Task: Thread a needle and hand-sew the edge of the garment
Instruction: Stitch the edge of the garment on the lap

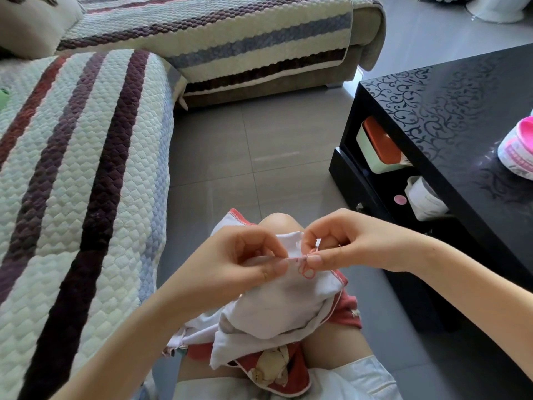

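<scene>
- One white garment (282, 301) with red trim lies bunched on the lap, nearest the viewer.
- Left hand (245, 255): thumb and fingertips pinch the folded hem, which runs left to right between the hands.
- Red thread (309, 272): a slack loop hangs just below the hem, beside the right thumb.
- Right hand (343, 241): the nearer hand to the loop. It pinches the thread at the hem, and the needle is too fine to make out.
- Probable next move: a pull up and to the right to close the loop.
- Beyond: a black coffee table (461, 90) to the right and a striped sofa cover (86, 168) to the left.

Left hand (245, 258) and right hand (340, 241) pinch the garment (282, 304), fingers curled
</scene>
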Available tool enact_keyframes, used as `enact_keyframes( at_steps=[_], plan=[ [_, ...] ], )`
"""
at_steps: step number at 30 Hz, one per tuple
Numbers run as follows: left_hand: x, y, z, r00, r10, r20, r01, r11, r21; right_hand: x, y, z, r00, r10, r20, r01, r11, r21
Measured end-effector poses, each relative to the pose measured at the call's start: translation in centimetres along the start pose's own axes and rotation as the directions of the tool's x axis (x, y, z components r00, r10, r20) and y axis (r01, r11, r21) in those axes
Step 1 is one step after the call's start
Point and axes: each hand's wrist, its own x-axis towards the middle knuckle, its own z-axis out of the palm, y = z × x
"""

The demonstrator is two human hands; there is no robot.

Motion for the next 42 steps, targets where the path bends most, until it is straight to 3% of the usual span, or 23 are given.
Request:
enact_keyframes(
  at_steps=[5, 11, 15, 22, 26, 32, 35, 38, 42],
  plan=[
    [-0.2, 0.4, -0.5, 0.999, -0.036, -0.030, 0.035, 0.998, -0.046, -0.3, 0.2, -0.6, 0.998, -0.001, -0.068, 0.007, 0.997, 0.082],
    [-0.1, 0.0, 0.1, 0.967, -0.137, -0.213, 0.106, 0.982, -0.154, -0.9, 0.9, -0.4, 0.964, -0.032, -0.263, 0.057, 0.994, 0.089],
    [-0.6, -1.1, 1.0, 0.941, -0.117, -0.317, 0.117, 0.993, -0.018, -1.6, 1.2, 0.2, 0.948, 0.052, -0.314, 0.001, 0.986, 0.167],
    [0.0, -1.4, 1.2, 0.932, -0.273, -0.240, 0.273, 0.962, -0.034, -1.6, 0.9, 0.2, 0.944, 0.188, -0.272, -0.090, 0.937, 0.336],
    [-0.2, -1.7, 0.7, 0.918, -0.330, -0.220, 0.322, 0.944, -0.073, -1.6, 1.0, 0.2, 0.927, 0.206, -0.314, -0.104, 0.944, 0.314],
    [-0.1, -1.6, 1.0, 0.914, -0.276, -0.298, 0.255, 0.961, -0.110, -1.6, 1.2, 0.3, 0.869, 0.174, -0.463, -0.116, 0.982, 0.151],
    [-0.2, -1.9, 0.9, 0.924, -0.281, -0.261, 0.255, 0.958, -0.128, -1.7, 1.4, 0.0, 0.847, 0.093, -0.524, -0.061, 0.995, 0.077],
    [-0.2, -2.3, 0.6, 0.933, -0.318, -0.171, 0.290, 0.942, -0.169, -1.7, 1.2, -0.1, 0.822, 0.056, -0.567, -0.006, 0.996, 0.089],
    [0.0, -2.3, -0.5, 0.952, -0.224, -0.207, 0.188, 0.965, -0.181, -2.2, 0.3, 0.0, 0.845, 0.072, -0.529, 0.025, 0.984, 0.174]
  ],
)
